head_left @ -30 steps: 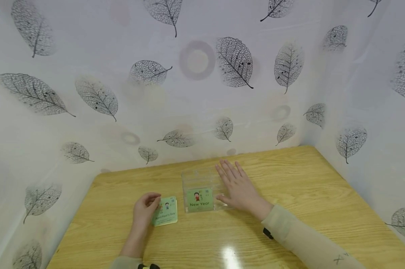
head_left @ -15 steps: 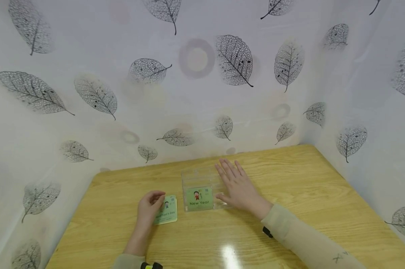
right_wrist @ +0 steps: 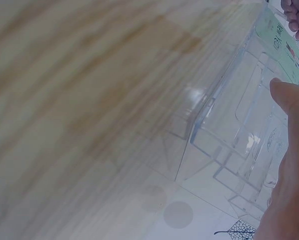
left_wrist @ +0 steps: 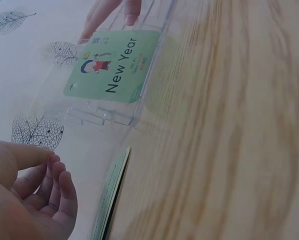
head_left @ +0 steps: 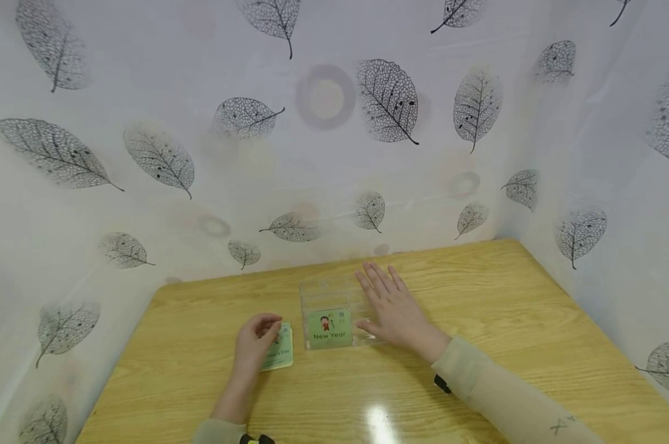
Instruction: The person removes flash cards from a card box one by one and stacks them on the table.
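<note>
A clear plastic box [head_left: 324, 300] with inner dividers stands on the table, and a green "New Year" card [head_left: 331, 328] shows at its left part. My right hand [head_left: 396, 313] lies spread, fingers straight, over the box's right side; in the right wrist view its thumb [right_wrist: 287, 96] reaches along the box top. To the left of the box is a stack of green cards [head_left: 282, 354], its top card's title partly covered. Over that stack hovers my left hand [head_left: 251, 345], fingers loosely curled. In the left wrist view its thumb [left_wrist: 32, 156] meets the fingertips, with no card between them.
The wooden table [head_left: 451, 376] extends to both sides and in front of the box. Its back edge meets a pale curtain [head_left: 334, 166] printed with leaves, which also hangs along both sides.
My left hand has slid to the right over the card stack, covering more of the top card. The right hand, the box and the cards stay in place.
</note>
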A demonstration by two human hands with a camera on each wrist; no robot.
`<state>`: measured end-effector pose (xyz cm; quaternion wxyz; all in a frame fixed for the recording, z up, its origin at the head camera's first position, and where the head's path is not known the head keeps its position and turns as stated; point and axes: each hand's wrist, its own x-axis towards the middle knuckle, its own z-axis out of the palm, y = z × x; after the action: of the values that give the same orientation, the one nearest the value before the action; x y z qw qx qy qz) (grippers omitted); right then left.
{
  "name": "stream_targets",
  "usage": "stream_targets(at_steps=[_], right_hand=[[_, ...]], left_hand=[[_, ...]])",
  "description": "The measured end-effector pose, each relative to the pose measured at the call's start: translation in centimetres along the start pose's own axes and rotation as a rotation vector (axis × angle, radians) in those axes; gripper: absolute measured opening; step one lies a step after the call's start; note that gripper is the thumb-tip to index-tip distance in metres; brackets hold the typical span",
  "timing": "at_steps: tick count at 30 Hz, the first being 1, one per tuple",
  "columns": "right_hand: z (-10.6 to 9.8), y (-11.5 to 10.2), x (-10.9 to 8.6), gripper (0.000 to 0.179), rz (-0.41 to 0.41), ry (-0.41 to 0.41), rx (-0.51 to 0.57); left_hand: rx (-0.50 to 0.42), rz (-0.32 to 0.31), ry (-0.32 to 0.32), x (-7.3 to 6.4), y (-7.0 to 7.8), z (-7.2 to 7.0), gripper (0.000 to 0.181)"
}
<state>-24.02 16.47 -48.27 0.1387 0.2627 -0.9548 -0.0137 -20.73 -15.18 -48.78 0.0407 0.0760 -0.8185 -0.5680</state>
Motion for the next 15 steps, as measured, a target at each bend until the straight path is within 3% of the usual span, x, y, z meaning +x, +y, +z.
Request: stream_targets(at_steps=[15], right_hand=[[-0.1, 0.0, 0.0, 0.106, 0.001, -0.010, -0.001]], left_hand=[[-0.019, 0.015, -0.031, -0.4, 0.4, 1.3, 0.018]])
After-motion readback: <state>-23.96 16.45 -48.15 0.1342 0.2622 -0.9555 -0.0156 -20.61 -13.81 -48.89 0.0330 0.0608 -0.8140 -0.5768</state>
